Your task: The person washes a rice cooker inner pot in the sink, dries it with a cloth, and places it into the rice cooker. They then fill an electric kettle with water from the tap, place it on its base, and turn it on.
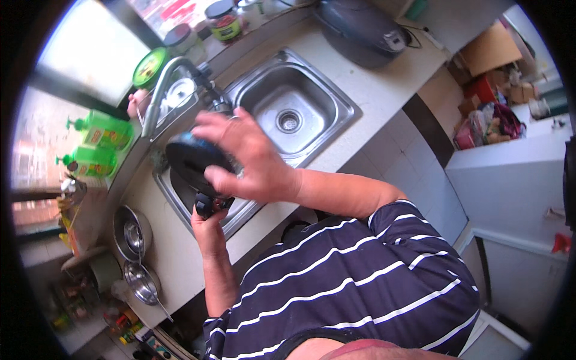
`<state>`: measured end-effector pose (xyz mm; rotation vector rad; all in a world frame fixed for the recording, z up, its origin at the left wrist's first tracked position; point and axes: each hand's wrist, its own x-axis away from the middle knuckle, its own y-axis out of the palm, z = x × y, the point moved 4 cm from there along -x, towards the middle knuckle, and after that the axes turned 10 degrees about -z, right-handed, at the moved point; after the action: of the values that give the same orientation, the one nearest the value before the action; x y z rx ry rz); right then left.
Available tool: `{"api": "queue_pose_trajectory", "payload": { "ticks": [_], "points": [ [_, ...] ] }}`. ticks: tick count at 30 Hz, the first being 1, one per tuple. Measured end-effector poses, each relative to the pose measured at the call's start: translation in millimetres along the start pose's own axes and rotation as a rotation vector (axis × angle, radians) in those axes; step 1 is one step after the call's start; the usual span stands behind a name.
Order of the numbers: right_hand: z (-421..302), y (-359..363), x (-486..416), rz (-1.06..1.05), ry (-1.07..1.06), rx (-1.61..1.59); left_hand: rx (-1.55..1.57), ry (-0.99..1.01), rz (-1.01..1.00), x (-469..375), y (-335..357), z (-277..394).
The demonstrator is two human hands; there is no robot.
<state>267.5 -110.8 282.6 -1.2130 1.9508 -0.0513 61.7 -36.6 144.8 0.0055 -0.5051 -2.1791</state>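
Observation:
My left hand [209,220] grips the black handle of a dark round pan [193,159], which is tilted above the left basin [173,191] of a steel double sink. Across the pan's right side is my right hand [252,162], blurred, with its fingers at the upper rim and its thumb over the dark face. Something pale and shiny shows by the palm, too blurred to name. Whether this hand grips the pan cannot be told. The curved metal faucet [164,85] stands beyond the pan. To the right is the other basin [288,108], with its drain visible.
Metal bowls [130,231] and a steel pan [141,281] sit on the counter at the left. Green pump bottles [96,162] and lidded jars [222,24] line the window ledge. A dark rounded appliance [360,31] stands beyond the right basin.

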Motion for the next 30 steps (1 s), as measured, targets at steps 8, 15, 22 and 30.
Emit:
{"api": "queue_pose_trajectory", "payload": {
  "ticks": [8,15,22,30],
  "points": [
    [63.7,-83.0,87.3,0.192,0.454,-0.559,0.013,-0.124,-0.236,-8.4,99.9,6.1],
    [86.1,-210.8,174.1,0.469,0.492,-0.855,-0.073,-0.186,-0.372,-5.6,242.8,-52.7],
    [95.3,-352.7,260.4,0.626,0.599,-0.803,-0.241,-0.349,-0.468,1.5,392.0,-126.9],
    [140.7,-482.9,300.5,0.759,0.61,-0.705,-0.18,-0.4,-0.647,-32.8,538.1,-183.6]
  ]
}}
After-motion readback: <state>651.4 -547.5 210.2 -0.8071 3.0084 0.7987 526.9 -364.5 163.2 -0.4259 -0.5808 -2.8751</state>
